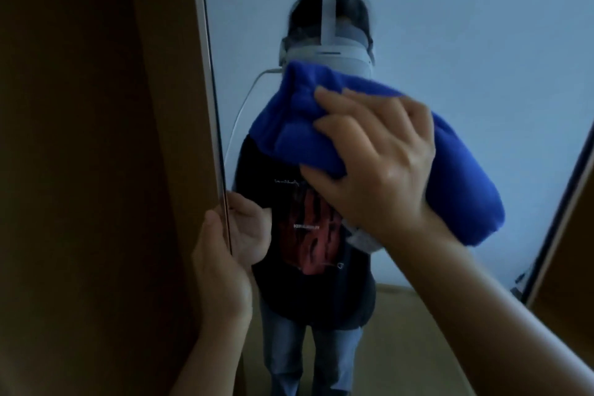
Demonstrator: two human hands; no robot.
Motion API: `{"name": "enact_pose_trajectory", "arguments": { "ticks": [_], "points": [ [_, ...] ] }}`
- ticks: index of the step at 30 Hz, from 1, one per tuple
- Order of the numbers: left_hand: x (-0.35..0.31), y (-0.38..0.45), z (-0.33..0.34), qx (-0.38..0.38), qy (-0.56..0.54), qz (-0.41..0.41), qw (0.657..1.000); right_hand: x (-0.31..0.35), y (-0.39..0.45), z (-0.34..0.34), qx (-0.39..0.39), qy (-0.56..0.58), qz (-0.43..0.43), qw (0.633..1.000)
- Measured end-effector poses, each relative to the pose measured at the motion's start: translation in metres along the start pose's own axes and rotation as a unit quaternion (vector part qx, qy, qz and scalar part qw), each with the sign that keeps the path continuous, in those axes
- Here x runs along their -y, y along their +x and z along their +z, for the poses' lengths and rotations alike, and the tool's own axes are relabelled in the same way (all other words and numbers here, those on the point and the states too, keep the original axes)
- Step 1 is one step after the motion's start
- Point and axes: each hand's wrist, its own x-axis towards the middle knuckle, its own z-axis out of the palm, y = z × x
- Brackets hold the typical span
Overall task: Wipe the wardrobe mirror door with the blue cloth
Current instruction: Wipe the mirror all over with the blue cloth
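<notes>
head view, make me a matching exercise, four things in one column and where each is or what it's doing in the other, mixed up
Things:
1. left hand
2. right hand
3. cloth
4. mirror

States:
A. bunched up between a palm and the glass
B. grips the door's left edge
C. shows a reflection of a person wearing a headset
D. presses the blue fabric against the glass

Pairs: 1-B, 2-D, 3-A, 4-C
</notes>
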Motion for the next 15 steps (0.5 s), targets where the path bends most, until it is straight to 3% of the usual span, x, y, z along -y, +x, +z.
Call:
{"name": "enact_pose_trajectory", "arguments": {
  "ticks": [4,9,15],
  "points": [
    [-0.002,0.003,-0.002,0.006,-0.023,-0.017,1.0,0.021,-0.038,0.0,0.034,0.03,-0.018,0.999],
    [0.001,0.007,-0.012,0.057,-0.008,-0.029,0.998,0.061,-0.112,-0.007,0.141,0.076,-0.063,0.985],
    [-0.008,0.017,-0.017,0.136,0.102,-0.016,0.985,0.093,-0.154,-0.013,0.245,0.122,-0.071,0.959]
  ]
}}
